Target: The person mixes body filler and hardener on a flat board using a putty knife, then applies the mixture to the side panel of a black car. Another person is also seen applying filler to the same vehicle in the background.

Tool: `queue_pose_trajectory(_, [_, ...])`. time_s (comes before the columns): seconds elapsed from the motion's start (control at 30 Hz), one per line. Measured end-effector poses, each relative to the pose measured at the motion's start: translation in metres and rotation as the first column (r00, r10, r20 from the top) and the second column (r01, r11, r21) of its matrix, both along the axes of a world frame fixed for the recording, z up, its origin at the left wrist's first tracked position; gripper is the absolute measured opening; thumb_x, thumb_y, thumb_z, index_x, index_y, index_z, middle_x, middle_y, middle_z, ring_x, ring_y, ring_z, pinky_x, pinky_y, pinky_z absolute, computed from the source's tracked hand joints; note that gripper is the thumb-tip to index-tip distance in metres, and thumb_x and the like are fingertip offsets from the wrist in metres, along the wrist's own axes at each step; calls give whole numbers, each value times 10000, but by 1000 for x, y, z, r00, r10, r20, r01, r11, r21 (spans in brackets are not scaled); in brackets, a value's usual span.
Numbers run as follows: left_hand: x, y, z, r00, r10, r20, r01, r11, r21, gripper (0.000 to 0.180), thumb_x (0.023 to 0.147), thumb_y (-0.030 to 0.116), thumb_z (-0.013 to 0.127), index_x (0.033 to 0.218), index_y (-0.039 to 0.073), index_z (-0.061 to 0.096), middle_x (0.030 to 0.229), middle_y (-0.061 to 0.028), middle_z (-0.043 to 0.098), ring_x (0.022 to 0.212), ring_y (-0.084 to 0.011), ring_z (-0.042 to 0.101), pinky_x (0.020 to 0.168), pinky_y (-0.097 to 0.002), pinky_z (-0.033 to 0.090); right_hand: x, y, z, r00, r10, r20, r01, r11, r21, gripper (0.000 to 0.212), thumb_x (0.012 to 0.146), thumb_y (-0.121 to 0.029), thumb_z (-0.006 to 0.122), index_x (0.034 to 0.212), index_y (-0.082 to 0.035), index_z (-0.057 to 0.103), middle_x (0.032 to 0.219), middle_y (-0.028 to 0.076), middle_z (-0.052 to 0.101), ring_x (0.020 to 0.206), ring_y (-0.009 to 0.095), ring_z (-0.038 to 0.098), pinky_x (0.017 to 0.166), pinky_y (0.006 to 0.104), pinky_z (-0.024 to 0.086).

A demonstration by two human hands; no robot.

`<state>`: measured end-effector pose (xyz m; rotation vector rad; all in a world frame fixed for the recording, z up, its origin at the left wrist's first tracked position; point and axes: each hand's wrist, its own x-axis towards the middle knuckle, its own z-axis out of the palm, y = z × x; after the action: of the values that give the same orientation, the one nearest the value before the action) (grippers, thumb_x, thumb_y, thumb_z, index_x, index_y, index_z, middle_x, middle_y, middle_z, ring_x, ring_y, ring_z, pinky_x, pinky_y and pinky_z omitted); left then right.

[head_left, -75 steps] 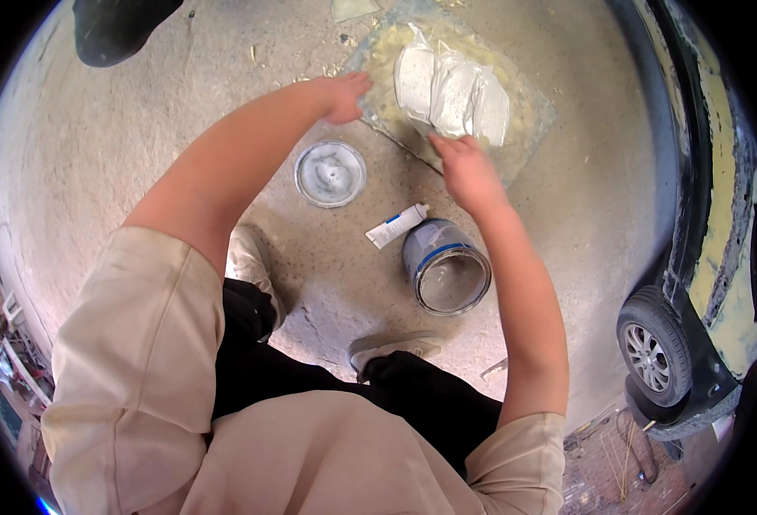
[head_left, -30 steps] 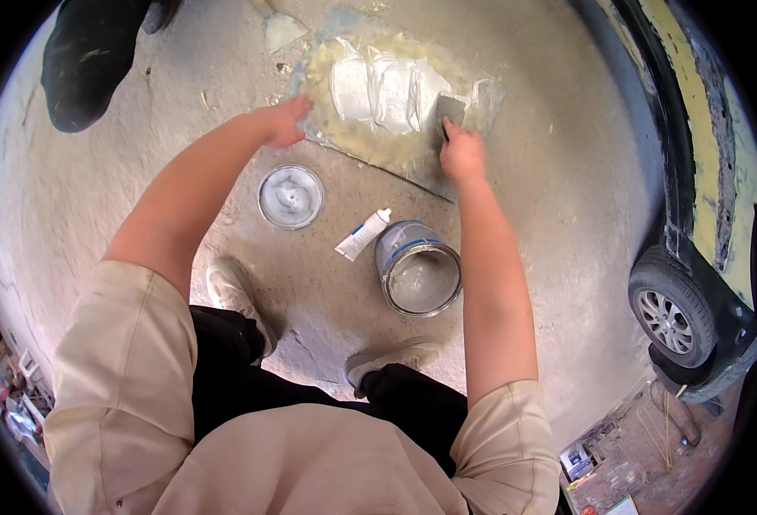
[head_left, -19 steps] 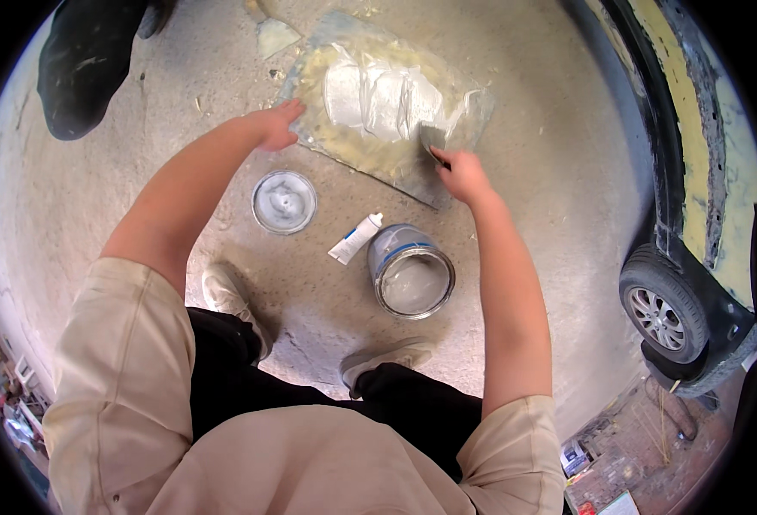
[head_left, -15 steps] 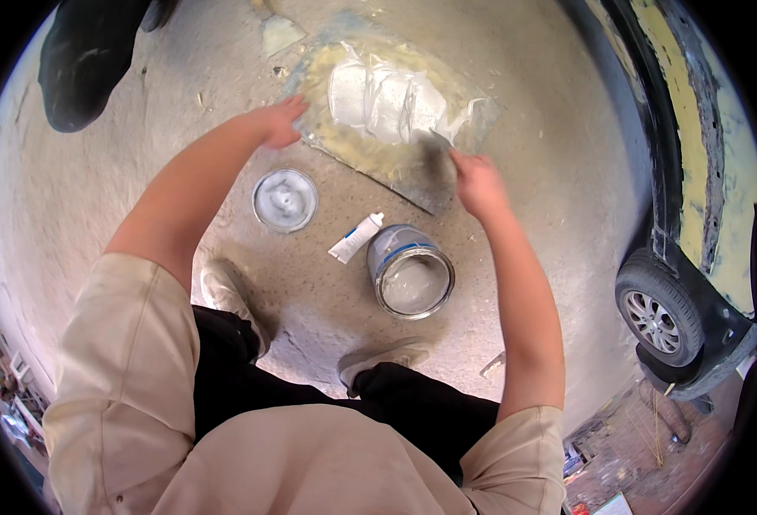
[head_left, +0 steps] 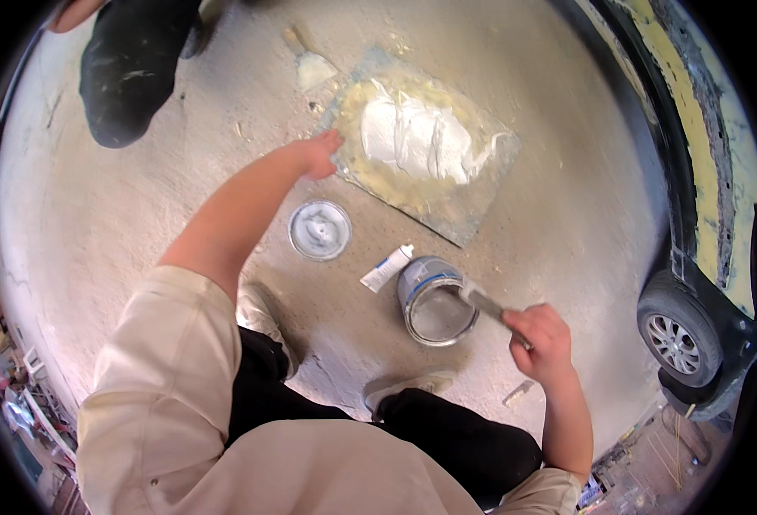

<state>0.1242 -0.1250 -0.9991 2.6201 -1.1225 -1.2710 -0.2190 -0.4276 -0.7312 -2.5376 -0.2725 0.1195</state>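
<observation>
My right hand (head_left: 543,343) is closed round a putty knife (head_left: 492,306), whose blade reaches over the right rim of an uncovered metal can (head_left: 421,280). Grey-white filler (head_left: 444,314) lies inside the can. My left hand (head_left: 317,154) rests at the left edge of a flat, stained board (head_left: 480,210), its fingers apart and holding nothing. A thick white spread of filler (head_left: 417,133) covers the board's middle, with ridges across it. Between the board and the can lies a white tube (head_left: 387,268) with a cap. Left of that, a round lid (head_left: 320,230) smeared with filler sits on the floor.
A second scraper (head_left: 313,69) lies beyond the board's far left corner. Another person's dark-clothed leg (head_left: 130,77) is at the upper left. On the right stands a car body with patched yellow panels (head_left: 666,43) and a wheel (head_left: 677,337). My shoes (head_left: 263,322) flank the near floor.
My right hand has brought the putty knife from the board's near right side back to the can's rim. My left hand stays at the board's edge. The whole view has shifted slightly.
</observation>
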Motion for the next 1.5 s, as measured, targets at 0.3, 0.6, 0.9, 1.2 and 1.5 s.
queue_pose_trajectory(0.3, [-16, -27, 23, 977, 67, -203, -73, 997, -21, 769, 802, 233, 546, 1473, 70, 209, 1538, -164, 174, 1421, -291, 188, 1138, -405, 240, -52, 32, -72, 979, 79, -186, -92, 994, -64, 262, 624, -179, 691, 881, -130, 687, 755, 91, 645, 710, 298, 616, 645, 430, 509])
queue_pose_trajectory(0.6, [-19, 0, 20, 998, 45, -37, -44, 999, 25, 775, 821, 259, 522, 1484, 69, 168, 1556, -165, 95, 1434, -295, 140, 1131, -416, 251, -58, 43, -77, 973, 15, -231, -40, 994, -102, 243, 796, -214, 629, 998, -79, 633, 851, 172, 639, 795, 355, 615, 697, 472, 492])
queue_pose_trajectory(0.9, [-7, 127, -173, 969, -222, 111, 239, 956, -170, 659, 825, 321, 628, 1364, 0, 423, 1502, -251, 210, 1400, -382, 175, 1158, -449, 130, -58, 44, -109, 960, 131, -246, -177, 969, -174, 423, 744, -62, 574, 1166, -33, 568, 1041, 155, 619, 912, 335, 591, 785, 411, 508])
queue_pose_trajectory(1.2, [9, 16, -14, 994, -76, 81, 77, 997, -3, 720, 849, 219, 531, 1471, 67, 200, 1535, -225, 119, 1415, -332, 189, 1145, -368, 209, -24, 90, -168, 953, -52, -297, -111, 856, -505, 347, 785, -90, 530, 1085, 74, 581, 876, 142, 647, 867, 255, 607, 702, 325, 531])
queue_pose_trajectory(1.5, [5, 16, -13, 991, -96, 98, 98, 995, -13, 736, 869, 308, 523, 1477, 69, 183, 1533, -222, 124, 1404, -350, 204, 1138, -384, 237, -13, 96, -174, 714, -204, -670, 63, 971, -229, 249, 736, -72, 523, 905, 32, 673, 848, 257, 647, 864, 372, 641, 777, 414, 522])
